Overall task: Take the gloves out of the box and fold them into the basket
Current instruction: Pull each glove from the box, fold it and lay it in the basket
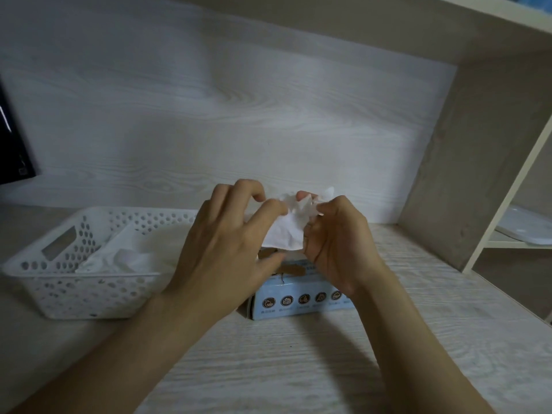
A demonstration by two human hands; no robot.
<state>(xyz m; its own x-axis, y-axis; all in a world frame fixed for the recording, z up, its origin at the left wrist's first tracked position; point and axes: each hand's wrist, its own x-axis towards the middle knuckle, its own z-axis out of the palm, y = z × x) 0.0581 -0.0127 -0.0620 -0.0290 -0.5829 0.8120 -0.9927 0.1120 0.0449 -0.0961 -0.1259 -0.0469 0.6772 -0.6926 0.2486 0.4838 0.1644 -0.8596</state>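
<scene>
Both your hands meet above the box: your left hand [227,243] pinches the upper left edge of a thin, crumpled white glove [283,234] between thumb and curled fingers, while your right hand [337,243] grips its upper right edge, fingers bent round the film. The glove hangs between them, held up over the pale blue cardboard box [298,303] with a row of round icons on its front, which stands on the pale wood-grain bench [298,369] and is partly hidden by your wrists. Just left of the box sits a white perforated plastic basket [74,282] with white folded gloves [119,258] lying inside. A dark, glossy object [12,144] shows at the left edge; at right, a flat white item [525,231] rests on a low shelf [507,246] beyond the bench's side panel.
</scene>
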